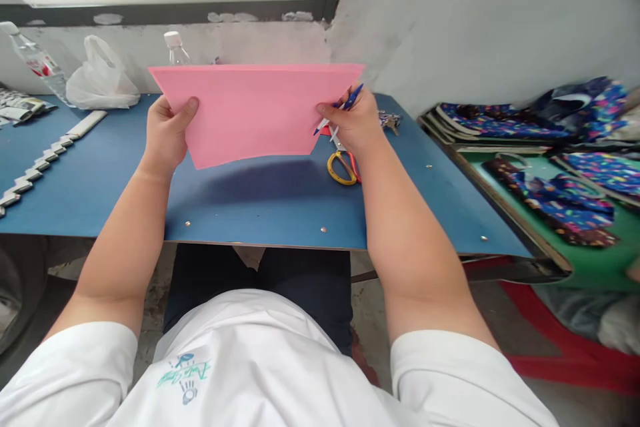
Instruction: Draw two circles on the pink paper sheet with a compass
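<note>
A pink sheet (255, 113) is held up over the blue table, its lower edge slightly curved and its shadow on the tabletop. My left hand (169, 127) grips its left side, thumb on the near face and fingers behind. On the right side my right hand (353, 121) pinches the sheet the same way. That hand also has a blue and white pen (353, 97) tucked between its fingers. Under my right hand lie scissors (343, 168) with yellow and red handles, partly hidden by the hand and the sheet.
A row of overlapping grey-white pieces (37, 170) runs across the blue table (270, 213) at left. Behind it stand a bottle (43, 67) and a white plastic bag (103, 80). Another bottle (176, 50) is behind the sheet. Keys (390, 121) lie at right, near patterned fabric pieces (560, 193).
</note>
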A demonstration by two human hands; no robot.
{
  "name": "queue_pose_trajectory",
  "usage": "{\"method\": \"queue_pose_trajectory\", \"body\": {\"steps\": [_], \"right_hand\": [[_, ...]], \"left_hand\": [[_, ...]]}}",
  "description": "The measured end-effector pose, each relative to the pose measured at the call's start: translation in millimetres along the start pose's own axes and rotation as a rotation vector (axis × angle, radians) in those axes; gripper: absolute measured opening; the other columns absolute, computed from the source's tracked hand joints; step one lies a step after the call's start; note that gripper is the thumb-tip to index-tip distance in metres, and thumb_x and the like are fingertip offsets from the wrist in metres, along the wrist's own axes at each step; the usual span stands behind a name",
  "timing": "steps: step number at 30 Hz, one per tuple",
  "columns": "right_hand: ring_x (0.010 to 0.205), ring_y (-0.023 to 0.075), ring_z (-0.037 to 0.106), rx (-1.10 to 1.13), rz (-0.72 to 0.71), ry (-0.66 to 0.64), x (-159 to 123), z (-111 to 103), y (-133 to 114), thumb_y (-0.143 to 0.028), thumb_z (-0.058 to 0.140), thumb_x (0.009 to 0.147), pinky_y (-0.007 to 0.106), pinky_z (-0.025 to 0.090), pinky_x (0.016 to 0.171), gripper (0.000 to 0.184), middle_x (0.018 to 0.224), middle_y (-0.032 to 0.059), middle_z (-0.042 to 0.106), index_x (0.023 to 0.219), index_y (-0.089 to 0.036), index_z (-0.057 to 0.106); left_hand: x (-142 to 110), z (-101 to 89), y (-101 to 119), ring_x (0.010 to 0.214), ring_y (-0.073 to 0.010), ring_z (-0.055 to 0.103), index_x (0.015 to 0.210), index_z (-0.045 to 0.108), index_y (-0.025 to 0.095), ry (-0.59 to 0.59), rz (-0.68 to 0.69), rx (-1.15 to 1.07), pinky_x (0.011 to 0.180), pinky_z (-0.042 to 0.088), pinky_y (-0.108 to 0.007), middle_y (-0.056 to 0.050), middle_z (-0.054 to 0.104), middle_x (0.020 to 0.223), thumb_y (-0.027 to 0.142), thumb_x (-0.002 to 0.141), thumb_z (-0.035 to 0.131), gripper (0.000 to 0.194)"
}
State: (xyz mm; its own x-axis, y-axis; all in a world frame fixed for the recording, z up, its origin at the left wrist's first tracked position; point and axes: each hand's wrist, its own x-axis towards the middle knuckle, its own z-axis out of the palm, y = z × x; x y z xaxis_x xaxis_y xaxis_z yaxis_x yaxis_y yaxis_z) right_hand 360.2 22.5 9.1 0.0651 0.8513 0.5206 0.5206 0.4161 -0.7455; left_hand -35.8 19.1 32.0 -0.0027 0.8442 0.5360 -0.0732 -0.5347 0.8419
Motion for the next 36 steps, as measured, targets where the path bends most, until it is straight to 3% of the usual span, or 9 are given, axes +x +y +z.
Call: {"method": "queue_pose_trajectory", "body": {"steps": [4,6,10,14,18,22,28,32,36], "right_hand": [[0.124,0.0337,0.074,-0.19,0.062,0.01,1,3,1,-0.065,0.075,0.107,0.053,0.064,0.102,0.037,0.119,0.0107,0.074,0.118,-0.032,0.059],[0.128,0.0346,0.074,-0.211,0.095,0.007,0,3,2,-0.062,0.074,0.11,0.054,0.065,0.106,0.036,0.123,0.0121,0.074,0.124,-0.031,0.063],[0.124,0.0332,0.075,-0.178,0.087,0.013,-2,6,0,-0.056,0.073,0.11,0.055,0.065,0.11,0.035,0.122,0.0116,0.074,0.13,-0.029,0.066],[0.119,0.0331,0.074,-0.178,0.078,0.047,-4,10,-7,-0.049,0.073,0.11,0.054,0.065,0.11,0.032,0.12,0.0118,0.075,0.133,-0.027,0.068],[0.116,0.0343,0.076,-0.231,0.097,0.061,-4,0,-12,-0.057,0.057,0.121,0.05,0.067,0.101,0.039,0.12,0.0114,0.077,0.145,-0.028,0.068],[0.119,0.0326,0.079,-0.35,0.023,-0.071,-2,-22,-17,-0.069,0.041,0.128,0.045,0.064,0.104,0.064,0.125,0.0114,0.08,0.175,-0.028,0.053],[0.121,0.0373,0.08,-0.491,-0.005,-0.104,-14,-31,-45,-0.068,0.05,0.125,0.051,0.062,0.107,0.082,0.132,0.0146,0.079,0.196,-0.029,0.034],[0.128,0.0391,0.077,-0.541,-0.01,0.008,-27,-20,-60,-0.063,0.046,0.128,0.054,0.06,0.117,0.071,0.136,0.0169,0.077,0.19,-0.03,0.049],[0.129,0.0415,0.078,-0.554,-0.019,0.019,-30,-16,-64,-0.065,0.046,0.128,0.056,0.06,0.118,0.063,0.132,0.0173,0.078,0.178,-0.029,0.062]], "left_hand": [[-1,-2.1,-15,0.129,-0.0357,0.084,0.109,0.089,0.028,-0.001,-0.09,0.006,0.119,0.071,-0.056,-0.001,0.093,0.128,0.073,0.064,0.117,0.07],[0,-4.6,-24,0.137,-0.0422,0.085,0.113,0.091,0.027,-0.025,-0.111,0.022,0.12,0.073,-0.058,-0.009,0.093,0.136,0.063,0.066,0.118,0.064],[2,-8.0,-36,0.143,-0.0468,0.084,0.115,0.093,0.028,-0.031,-0.144,0.043,0.123,0.073,-0.062,-0.012,0.092,0.141,0.052,0.07,0.115,0.056],[2,-8.4,-35,0.143,-0.0466,0.085,0.117,0.092,0.027,-0.016,-0.138,0.032,0.126,0.072,-0.063,-0.013,0.091,0.142,0.051,0.069,0.114,0.057],[0,-7.5,-28,0.144,-0.046,0.084,0.118,0.093,0.026,-0.03,-0.141,0.026,0.128,0.071,-0.063,-0.014,0.091,0.144,0.049,0.071,0.114,0.056],[-3,-6.0,-25,0.145,-0.0462,0.083,0.118,0.092,0.026,-0.06,-0.144,0.043,0.127,0.071,-0.063,-0.016,0.09,0.146,0.049,0.074,0.112,0.054],[-5,-4.9,-24,0.141,-0.0458,0.084,0.116,0.09,0.023,-0.072,-0.162,0.058,0.123,0.073,-0.06,-0.019,0.089,0.141,0.046,0.072,0.113,0.055],[-5,-4.1,-24,0.141,-0.0431,0.084,0.12,0.091,0.025,-0.08,-0.148,0.062,0.124,0.073,-0.057,-0.015,0.089,0.144,0.048,0.073,0.112,0.057],[-1,-2.8,-24,0.139,-0.0416,0.085,0.121,0.089,0.027,-0.055,-0.102,0.056,0.121,0.072,-0.056,-0.011,0.09,0.142,0.06,0.078,0.108,0.058]]}}
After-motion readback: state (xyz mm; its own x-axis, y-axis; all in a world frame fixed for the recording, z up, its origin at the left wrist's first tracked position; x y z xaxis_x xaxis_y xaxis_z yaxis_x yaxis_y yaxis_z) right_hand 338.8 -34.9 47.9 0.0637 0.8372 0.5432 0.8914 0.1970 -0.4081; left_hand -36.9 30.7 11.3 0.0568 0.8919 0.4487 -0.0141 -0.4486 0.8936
